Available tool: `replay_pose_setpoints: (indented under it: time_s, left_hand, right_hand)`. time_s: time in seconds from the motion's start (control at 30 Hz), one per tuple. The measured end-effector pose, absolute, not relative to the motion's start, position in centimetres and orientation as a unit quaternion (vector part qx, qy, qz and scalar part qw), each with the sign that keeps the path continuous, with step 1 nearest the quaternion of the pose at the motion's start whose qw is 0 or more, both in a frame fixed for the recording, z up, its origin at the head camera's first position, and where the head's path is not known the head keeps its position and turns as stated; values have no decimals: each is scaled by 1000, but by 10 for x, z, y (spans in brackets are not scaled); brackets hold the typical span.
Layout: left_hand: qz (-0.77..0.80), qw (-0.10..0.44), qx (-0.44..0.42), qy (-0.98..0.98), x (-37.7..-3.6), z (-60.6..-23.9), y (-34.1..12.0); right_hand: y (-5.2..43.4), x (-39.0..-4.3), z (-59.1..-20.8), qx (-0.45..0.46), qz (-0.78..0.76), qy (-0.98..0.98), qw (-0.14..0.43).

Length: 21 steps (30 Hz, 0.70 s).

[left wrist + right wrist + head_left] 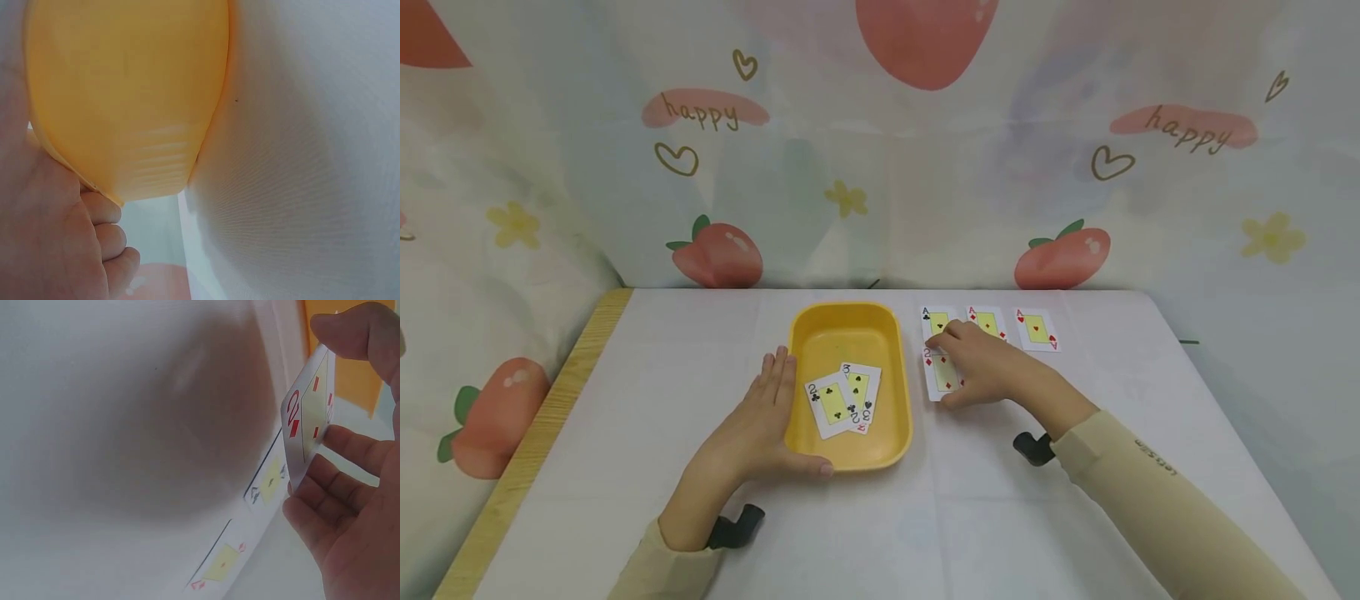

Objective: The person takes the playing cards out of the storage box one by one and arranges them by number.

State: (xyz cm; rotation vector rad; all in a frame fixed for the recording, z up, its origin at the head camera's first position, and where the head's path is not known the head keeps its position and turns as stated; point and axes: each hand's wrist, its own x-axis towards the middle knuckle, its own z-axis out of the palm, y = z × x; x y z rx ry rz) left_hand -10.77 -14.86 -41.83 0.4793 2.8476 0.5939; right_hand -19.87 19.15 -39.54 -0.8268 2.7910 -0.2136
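My right hand (981, 362) holds a two of diamonds playing card (315, 403) by its edges, thumb on one side and fingertips on the other. In the head view this card is just below a black ace (936, 320). My left hand (758, 425) lies along the left side of a yellow tray (850, 457), fingers straight and thumb at its near edge. Inside the tray are a two of clubs (831, 405) and a black three (867, 383), overlapping, with a red-marked card corner peeking out beneath them.
An ace of diamonds (987, 322) and an ace of hearts (1036, 329) lie in a row to the right of the black ace. A white cloth (985, 517) covers the table, whose wooden left edge (542, 425) shows. Behind stands a printed curtain (925, 183).
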Motion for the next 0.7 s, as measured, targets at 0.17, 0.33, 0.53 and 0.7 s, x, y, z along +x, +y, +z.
replay_pose_setpoints:
  time_s: [0.17,0.33,0.53,0.7]
  left_hand:
    - [202,95,162,961,-108,-418,-148]
    - [207,97,161,960,-108,-417,-148]
    - [208,105,156,960,-107,-416,-147]
    - [205,106,152,961,-108,-416,-147]
  right_hand:
    - [198,-200,-400,-281,-74,951,111]
    - [202,-200,-400,-275,-71,951,119]
    - [204,-201,-402,-266,-71,953,124]
    - [206,-202,-406,-255,-72,955,134]
